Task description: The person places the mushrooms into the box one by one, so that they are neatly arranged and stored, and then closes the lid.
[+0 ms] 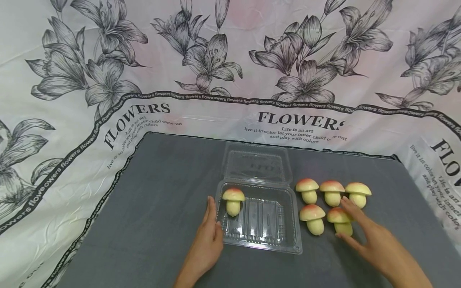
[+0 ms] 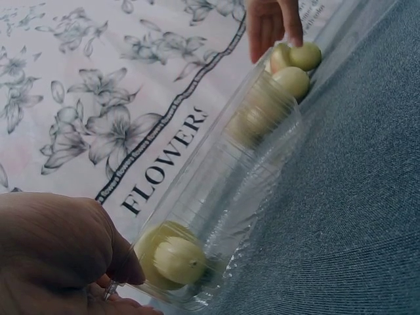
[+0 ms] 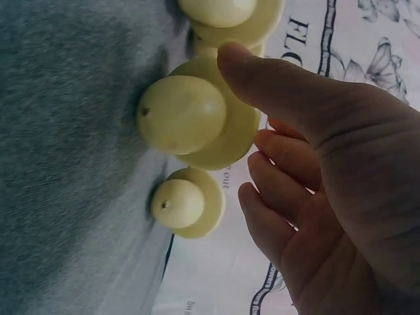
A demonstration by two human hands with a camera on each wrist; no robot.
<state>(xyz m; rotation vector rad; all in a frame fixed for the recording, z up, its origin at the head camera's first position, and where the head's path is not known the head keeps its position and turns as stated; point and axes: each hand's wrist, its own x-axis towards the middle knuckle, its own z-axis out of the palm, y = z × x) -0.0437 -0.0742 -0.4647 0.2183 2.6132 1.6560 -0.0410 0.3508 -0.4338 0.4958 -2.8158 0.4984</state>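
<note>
A clear plastic clamshell container (image 1: pixel 259 246) lies on the dark table with its lid folded back. One toy mushroom (image 1: pixel 233 202), cream with a reddish cap, sits in its left part. My left hand (image 1: pixel 206 240) pinches the container's left rim between thumb and fingers; the thumb (image 2: pixel 128 262) shows beside the mushroom there. My right hand (image 1: pixel 374 240) spreads around the front right mushroom (image 1: pixel 342 228), thumb close to its stem and fingers by its cap. In the right wrist view, a gap shows between the fingers (image 3: pixel 269 216) and that mushroom (image 3: pixel 180 115).
Several more mushrooms stand in two rows right of the container, including a back right one (image 1: pixel 358 195) and a front left one (image 1: pixel 312 220). The container's lid (image 1: pixel 255 162) extends toward the back. White cloth (image 1: pixel 216 120) printed with flowers and lettering borders the grey tabletop (image 1: pixel 162 192).
</note>
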